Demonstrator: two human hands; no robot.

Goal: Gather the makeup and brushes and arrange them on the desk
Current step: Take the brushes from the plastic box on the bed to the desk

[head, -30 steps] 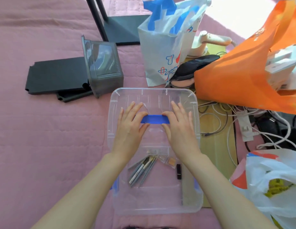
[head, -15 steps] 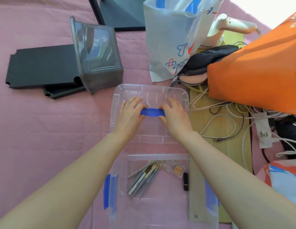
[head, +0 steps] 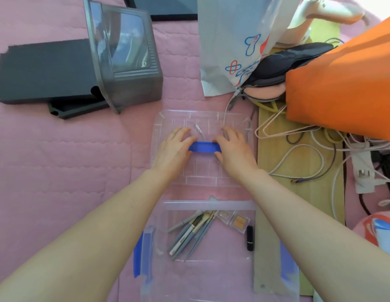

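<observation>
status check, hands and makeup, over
Left hand, right hand: grip on blue plastic handle of clear plastic lid. Grey makeup brushes, black lipstick tube lie in open clear plastic bin. Nothing covering them.

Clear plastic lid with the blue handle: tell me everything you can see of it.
The clear plastic lid is a round-cornered rectangle with moulded ribs and a blue handle across its middle. It sits level over the pink quilted cover, beyond the open clear bin. The left hand and right hand hold it at the handle's ends, fingers on top.

Clear glossy plastic lid (head: 209,175) and box (head: 209,206) on matt quilted pink cloth (head: 70,162).
</observation>
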